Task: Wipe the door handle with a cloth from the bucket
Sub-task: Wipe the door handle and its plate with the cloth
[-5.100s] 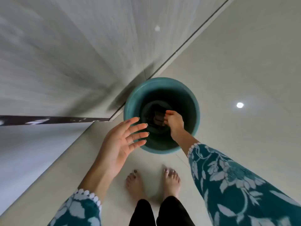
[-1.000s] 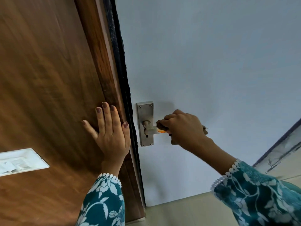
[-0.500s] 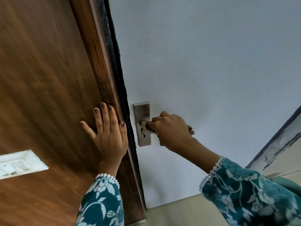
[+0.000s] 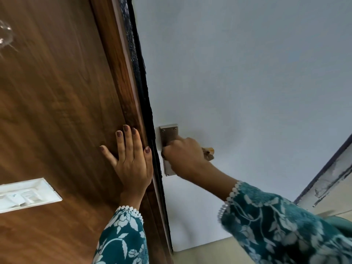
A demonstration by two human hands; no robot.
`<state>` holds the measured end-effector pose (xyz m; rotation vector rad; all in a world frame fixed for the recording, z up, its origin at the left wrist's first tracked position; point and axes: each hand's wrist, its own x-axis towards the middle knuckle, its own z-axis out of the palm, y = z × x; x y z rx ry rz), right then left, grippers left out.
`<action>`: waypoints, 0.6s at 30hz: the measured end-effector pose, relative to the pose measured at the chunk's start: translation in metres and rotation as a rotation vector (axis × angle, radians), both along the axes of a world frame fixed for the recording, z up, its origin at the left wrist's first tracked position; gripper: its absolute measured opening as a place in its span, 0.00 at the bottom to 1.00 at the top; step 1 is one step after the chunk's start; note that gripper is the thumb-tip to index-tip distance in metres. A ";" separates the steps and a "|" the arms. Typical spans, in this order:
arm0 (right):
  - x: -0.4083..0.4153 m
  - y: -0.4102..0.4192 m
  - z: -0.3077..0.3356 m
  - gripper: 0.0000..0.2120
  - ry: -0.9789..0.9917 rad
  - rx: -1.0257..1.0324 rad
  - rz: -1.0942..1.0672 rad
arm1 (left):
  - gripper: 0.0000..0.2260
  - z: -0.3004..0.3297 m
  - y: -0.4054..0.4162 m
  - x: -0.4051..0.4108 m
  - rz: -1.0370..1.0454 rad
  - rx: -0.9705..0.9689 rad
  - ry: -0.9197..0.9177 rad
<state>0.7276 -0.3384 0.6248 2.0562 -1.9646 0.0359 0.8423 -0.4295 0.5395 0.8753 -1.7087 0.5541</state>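
A metal handle plate (image 4: 168, 134) is fixed to the pale door (image 4: 238, 82), close to its left edge. My right hand (image 4: 183, 156) is closed around the lever, pressed up against the plate and hiding most of it. A scrap of brownish-orange cloth (image 4: 208, 153) sticks out from the back of that fist. My left hand (image 4: 131, 161) lies flat with fingers spread on the brown wooden panel (image 4: 57, 111) just left of the door's edge. The bucket (image 4: 341, 222) shows only as a teal sliver at the lower right.
A white switch plate (image 4: 24, 195) is set in the wooden panel at the left. A dark seal strip (image 4: 142, 88) runs down between panel and door. Beige floor (image 4: 202, 254) shows at the bottom; a grey wall edge (image 4: 327, 178) rises at right.
Five seconds ago my right hand reached into the teal bucket. Over the last second it slid left along the lever to the handle plate. My left hand stayed flat on the wood.
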 end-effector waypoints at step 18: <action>-0.062 0.035 -0.012 0.16 -0.064 -0.050 -0.127 | 0.24 -0.003 -0.002 0.001 0.009 -0.028 -0.006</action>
